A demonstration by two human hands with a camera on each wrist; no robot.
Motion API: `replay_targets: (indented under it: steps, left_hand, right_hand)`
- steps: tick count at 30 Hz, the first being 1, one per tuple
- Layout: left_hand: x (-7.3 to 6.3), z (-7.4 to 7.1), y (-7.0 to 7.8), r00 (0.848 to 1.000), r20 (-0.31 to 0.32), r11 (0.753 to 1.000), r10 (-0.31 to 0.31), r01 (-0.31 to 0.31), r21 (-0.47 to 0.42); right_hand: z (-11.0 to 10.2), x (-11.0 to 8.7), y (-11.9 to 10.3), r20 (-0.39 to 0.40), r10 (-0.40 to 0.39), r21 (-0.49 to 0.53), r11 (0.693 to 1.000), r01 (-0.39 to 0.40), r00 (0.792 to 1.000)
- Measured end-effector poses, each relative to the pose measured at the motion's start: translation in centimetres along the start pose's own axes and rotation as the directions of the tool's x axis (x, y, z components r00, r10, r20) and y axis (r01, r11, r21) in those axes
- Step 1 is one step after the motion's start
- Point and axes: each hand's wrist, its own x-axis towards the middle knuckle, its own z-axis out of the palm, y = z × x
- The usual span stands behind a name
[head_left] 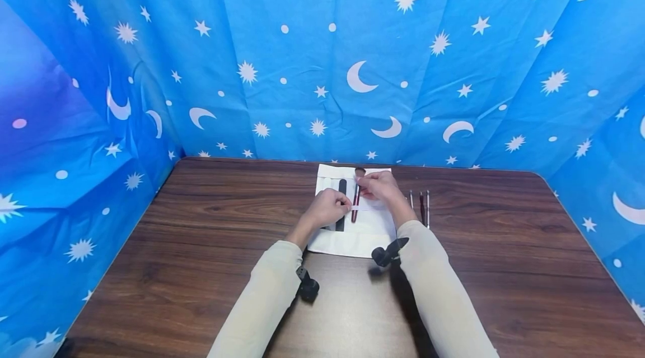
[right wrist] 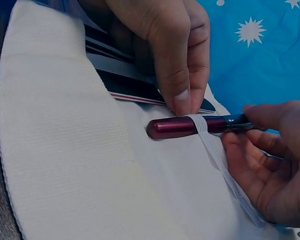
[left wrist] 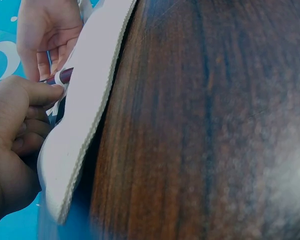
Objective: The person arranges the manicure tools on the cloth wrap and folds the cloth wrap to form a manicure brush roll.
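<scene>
Near table's far edge (head_left: 242, 162), hands (head_left: 330, 207) (head_left: 381, 185) at brush (right wrist: 217, 125), wood (head_left: 211, 235) stretching leftward

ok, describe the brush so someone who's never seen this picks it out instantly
On the brown table, before the blue backdrop, lies a white fabric sheet. Near its middle, the brush runs under a white elastic band. Its rounded, glossy dark-red handle sets it apart from the flat black strip beside it and the thin tools past the sheet's right edge.

Glossy dark-red cylindrical handle (right wrist: 172, 128), passed under white ribbed elastic strap (right wrist: 201, 125); left hand (right wrist: 167, 42) pinching strap beside handle; right hand (right wrist: 277, 162) pinching handle's darker end.
</scene>
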Motion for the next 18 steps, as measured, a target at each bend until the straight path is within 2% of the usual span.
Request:
replay_targets:
  steps: [6,12,18]
  left_hand:
    - [-0.07,-0.12,0.05,1.000,0.010,1.000,-0.002,0.002,-0.003]
    - [-0.04,-0.04,-0.04,1.000,0.004,1.000,-0.009,0.009,-0.012]
    - [0.02,-0.02,-0.06,1.000,0.007,1.000,-0.009,0.009,-0.015]
  right_hand:
    - [-0.33,-0.43,0.02,0.066,0.047,-0.039,0.998,-0.044,0.997]
    - [-0.51,-0.71,0.02,0.151,0.087,-0.088,0.993,-0.074,0.985]
    - [-0.60,-1.06,-0.09,0.188,0.088,-0.214,0.976,-0.047,0.978]
